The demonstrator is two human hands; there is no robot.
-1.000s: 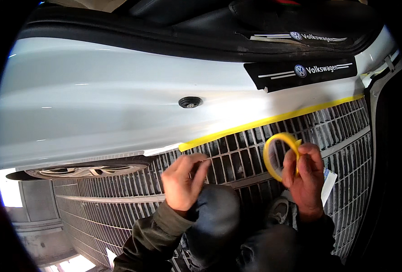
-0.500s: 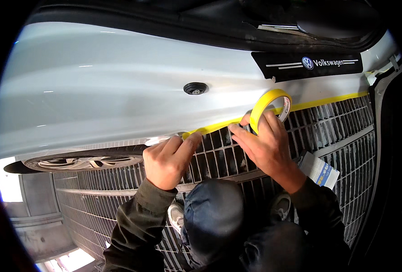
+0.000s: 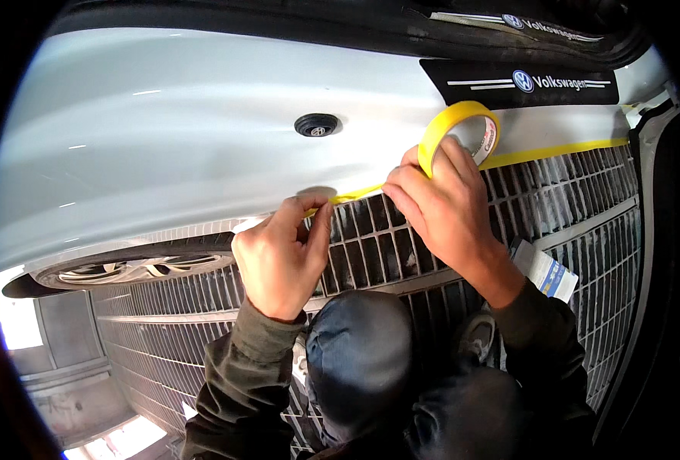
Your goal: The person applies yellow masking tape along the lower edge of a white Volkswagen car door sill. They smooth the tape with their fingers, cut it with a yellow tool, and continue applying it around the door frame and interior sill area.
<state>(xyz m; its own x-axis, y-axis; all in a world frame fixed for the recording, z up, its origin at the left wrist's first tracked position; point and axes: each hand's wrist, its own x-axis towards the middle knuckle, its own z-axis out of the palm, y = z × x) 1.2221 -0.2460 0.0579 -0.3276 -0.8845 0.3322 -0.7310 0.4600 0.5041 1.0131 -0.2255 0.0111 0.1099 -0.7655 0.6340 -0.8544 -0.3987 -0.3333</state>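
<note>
Along the lower edge of a white car's sill [image 3: 202, 138], a strip of yellow masking tape [image 3: 357, 193] runs between my hands. My left hand [image 3: 278, 249] is closed, thumb and forefinger pinching the strip's left end near the wheel. My right hand [image 3: 451, 203] is closed with a roll of yellow masking tape [image 3: 451, 115] hooked upright over its fingers. Its thumb and fingertips meet the strip's right part at the sill edge. Right of that hand, more yellow tape [image 3: 558, 151] follows the edge. Curled fingers partly hide the roll's lower side.
Above the tape are a black round cap [image 3: 315, 125] and a dark sill plate [image 3: 527, 83]. A wheel [image 3: 133, 268] sits at the left. Metal floor grating [image 3: 386, 249] lies below, with a small white-and-blue packet [image 3: 550, 276] on it. My bent knees [image 3: 359, 356] are near.
My left fingers have gone from pressing at the sill edge to pinching the strip's end. The right hand and roll have risen slightly in view. The view has shifted a little too.
</note>
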